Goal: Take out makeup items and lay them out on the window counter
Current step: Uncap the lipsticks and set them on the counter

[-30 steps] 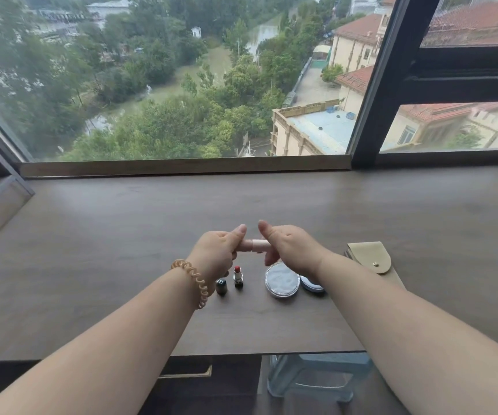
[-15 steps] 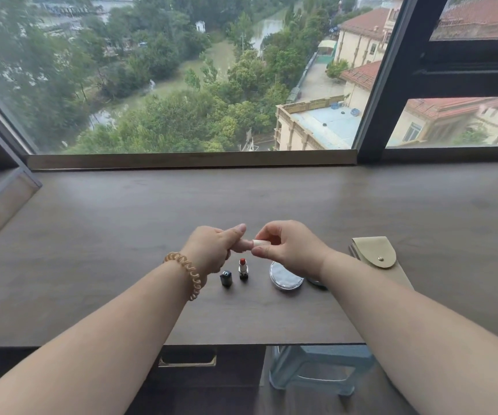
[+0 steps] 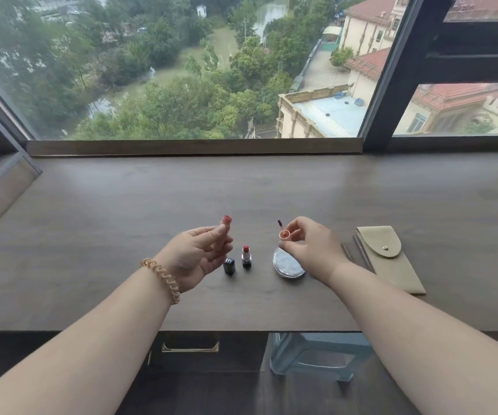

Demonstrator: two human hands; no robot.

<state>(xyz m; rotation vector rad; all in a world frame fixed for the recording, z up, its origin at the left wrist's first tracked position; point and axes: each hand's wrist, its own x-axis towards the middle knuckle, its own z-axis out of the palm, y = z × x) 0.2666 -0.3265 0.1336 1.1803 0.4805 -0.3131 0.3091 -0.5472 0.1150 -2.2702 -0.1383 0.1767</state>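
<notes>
Holding an opened lip gloss in two parts above the desk (image 3: 107,235), a little below picture centre. Gripping the tube (image 3: 226,223) in the left hand (image 3: 195,257), palm turned up, thumb and curled fingers (image 3: 218,239) wrapped round its lower part, red open mouth poking out above the fingertips. Pinching the cap (image 3: 284,234) in the right hand (image 3: 313,250) between thumb and forefinger, other fingers loosely bent, with the wand (image 3: 279,223) rising up and leftward out of the cap, dark tip in free air. Well apart, tube and wand, with open desk showing between the two hands.

Judging from this layout, seems wise to hold the tube mouth-up against spills, and to keep the wet tip off skin and wood. For closing: line the wand up with the mouth, slide straight in, twist lightly shut. For setting down: lower the tube slowly and let go only once settled; probably tippy, being narrow and tall.

Below the hands, on the desk: an uncapped red lipstick (image 3: 246,256) standing upright at centre; the lipstick cap (image 3: 229,265) just left of it, close under the left hand; a round compact (image 3: 288,265) lying partly under the right hand; a tan pouch (image 3: 388,259) at right, with two thin sticks (image 3: 363,253), perhaps pencils, along its left edge. Best spot for the gloss, at a guess: in line with the lipstick, between it and the compact or left of the lipstick cap.
</notes>
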